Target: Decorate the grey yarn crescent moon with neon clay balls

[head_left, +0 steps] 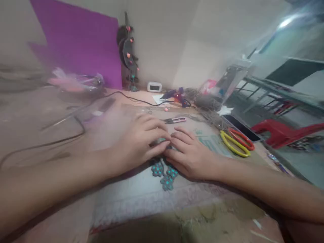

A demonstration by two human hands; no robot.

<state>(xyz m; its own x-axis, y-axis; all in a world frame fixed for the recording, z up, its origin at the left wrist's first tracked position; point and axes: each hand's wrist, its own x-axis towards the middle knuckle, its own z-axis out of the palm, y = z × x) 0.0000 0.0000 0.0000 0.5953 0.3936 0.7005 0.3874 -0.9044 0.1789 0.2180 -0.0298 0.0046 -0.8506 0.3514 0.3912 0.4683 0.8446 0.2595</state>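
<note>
Side by side over a white mat (131, 199), my left hand (148, 140) and my right hand (187, 152) meet with their fingertips pressed together. Both are closed around the upper part of a flower ornament (167, 182). Its grey flowers with turquoise dots hang out below my fingers on dark stems and lie against the mat. The part between my fingertips is mostly hidden, apart from a small turquoise bit. Just beyond my hands lie small thread snips (176, 120) with a pink edge.
A glue gun (178, 97) with a dark cord lies behind, near a small white clock (154, 87). Scissors (235, 143) with yellow and orange handles and a phone (241, 127) are at right. A decorated hanging piece (128, 54) stands by a purple board (86, 40).
</note>
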